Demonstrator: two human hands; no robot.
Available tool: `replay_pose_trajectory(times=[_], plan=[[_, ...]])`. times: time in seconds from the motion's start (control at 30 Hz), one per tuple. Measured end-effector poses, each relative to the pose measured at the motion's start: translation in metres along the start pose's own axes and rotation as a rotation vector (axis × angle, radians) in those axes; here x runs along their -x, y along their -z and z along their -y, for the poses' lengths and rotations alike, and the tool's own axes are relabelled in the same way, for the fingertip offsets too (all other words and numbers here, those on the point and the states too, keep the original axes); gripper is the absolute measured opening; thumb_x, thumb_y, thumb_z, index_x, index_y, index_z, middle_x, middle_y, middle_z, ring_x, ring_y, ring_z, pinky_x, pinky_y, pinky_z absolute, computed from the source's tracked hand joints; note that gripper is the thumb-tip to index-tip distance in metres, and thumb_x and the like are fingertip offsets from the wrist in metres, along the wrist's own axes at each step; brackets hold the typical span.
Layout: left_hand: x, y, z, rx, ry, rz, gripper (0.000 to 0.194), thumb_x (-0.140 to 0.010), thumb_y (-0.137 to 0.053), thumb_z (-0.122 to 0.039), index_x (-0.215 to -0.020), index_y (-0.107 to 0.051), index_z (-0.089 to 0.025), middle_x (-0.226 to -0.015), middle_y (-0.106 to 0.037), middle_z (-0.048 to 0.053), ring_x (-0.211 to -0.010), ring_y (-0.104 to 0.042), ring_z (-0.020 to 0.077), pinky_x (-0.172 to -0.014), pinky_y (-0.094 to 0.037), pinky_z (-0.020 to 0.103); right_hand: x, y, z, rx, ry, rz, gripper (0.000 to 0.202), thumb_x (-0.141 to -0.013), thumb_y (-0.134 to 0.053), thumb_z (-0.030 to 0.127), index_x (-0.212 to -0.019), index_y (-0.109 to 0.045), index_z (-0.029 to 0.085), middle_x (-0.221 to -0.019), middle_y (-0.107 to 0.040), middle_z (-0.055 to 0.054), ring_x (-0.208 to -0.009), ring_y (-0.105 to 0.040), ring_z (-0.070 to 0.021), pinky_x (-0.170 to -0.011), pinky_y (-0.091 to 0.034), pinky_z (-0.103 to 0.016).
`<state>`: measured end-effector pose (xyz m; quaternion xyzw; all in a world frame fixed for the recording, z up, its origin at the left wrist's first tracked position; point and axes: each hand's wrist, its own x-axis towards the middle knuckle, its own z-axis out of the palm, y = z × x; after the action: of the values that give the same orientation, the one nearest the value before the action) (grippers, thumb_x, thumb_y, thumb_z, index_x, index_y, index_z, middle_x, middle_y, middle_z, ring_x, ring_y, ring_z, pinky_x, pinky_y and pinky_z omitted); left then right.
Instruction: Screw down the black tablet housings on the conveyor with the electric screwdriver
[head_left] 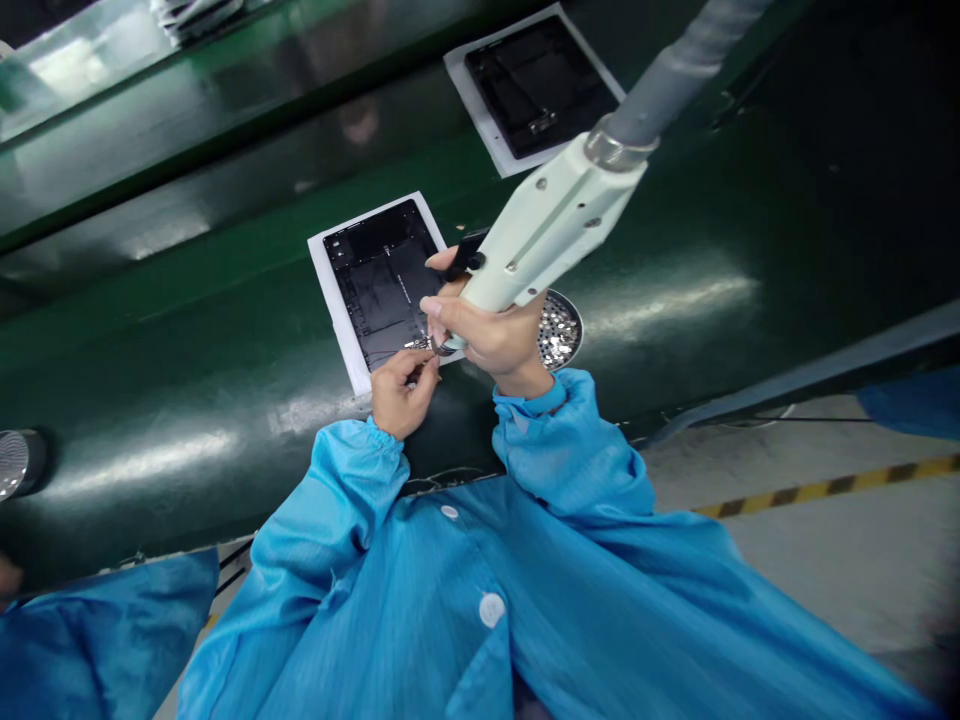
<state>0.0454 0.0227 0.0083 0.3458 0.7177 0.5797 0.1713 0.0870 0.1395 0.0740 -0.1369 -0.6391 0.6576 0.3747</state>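
Observation:
My right hand (pixel 499 335) is wrapped around a pale green power tool (pixel 551 225) with a grey corrugated hose rising from its top. The tool points down toward the lower right corner of a black tablet housing (pixel 386 275), which lies on a white pad (pixel 334 315). Beside that corner, my left hand (pixel 405 390) is closed in a pinch, its fingertips close to the tool's lower end. Whatever it pinches is too small to make out. Partly behind my right wrist sits a round dish (pixel 577 335) of small shiny metal pieces.
A second black tablet housing (pixel 544 85) on a white pad lies farther back. At the left edge stands a silver cylindrical object (pixel 19 465). Another person's blue sleeve (pixel 112 630) shows at lower left. The green bench (pixel 187 400) ends in front of me.

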Motion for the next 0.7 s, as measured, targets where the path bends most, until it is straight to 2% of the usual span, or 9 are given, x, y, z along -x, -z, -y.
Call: replay_pose_trajectory(times=[0.2, 0.37, 0.7], plan=[[0.0011, -0.0025, -0.0003, 0.086, 0.041, -0.01, 0.019, -0.079, -0.068, -0.033, -0.092, -0.07, -0.019, -0.084, -0.068, 0.003, -0.062, -0.06, 0.01, -0.061, -0.048, 0.023, -0.0002, 0.0001, -0.0005, -0.016, -0.024, 0.015, 0.035, -0.072, -0.075, 0.041, -0.097, -0.057, 0.025, -0.053, -0.051, 0.007, -0.047, -0.053, -0.0121, -0.049, -0.054, -0.03], [-0.0008, -0.0006, -0.003, 0.084, 0.05, -0.017, 0.019, -0.081, -0.065, -0.037, -0.08, -0.071, -0.019, -0.081, -0.069, 0.003, -0.061, -0.062, 0.0116, -0.065, -0.051, 0.026, -0.0005, -0.0017, 0.0001, -0.042, 0.001, -0.001, 0.035, -0.07, -0.077, 0.041, -0.095, -0.058, 0.024, -0.052, -0.053, 0.007, -0.045, -0.054, -0.0116, -0.048, -0.055, -0.029], [-0.002, 0.0011, -0.0057, 0.092, 0.04, -0.013, 0.019, -0.081, -0.066, -0.038, -0.075, -0.07, -0.019, -0.073, -0.067, 0.002, -0.058, -0.059, 0.0119, -0.063, -0.05, 0.026, 0.0007, -0.0032, 0.0029, -0.079, 0.027, -0.003, 0.037, -0.07, -0.077, 0.044, -0.093, -0.058, 0.023, -0.051, -0.055, 0.007, -0.041, -0.052, -0.0111, -0.042, -0.052, -0.029]])
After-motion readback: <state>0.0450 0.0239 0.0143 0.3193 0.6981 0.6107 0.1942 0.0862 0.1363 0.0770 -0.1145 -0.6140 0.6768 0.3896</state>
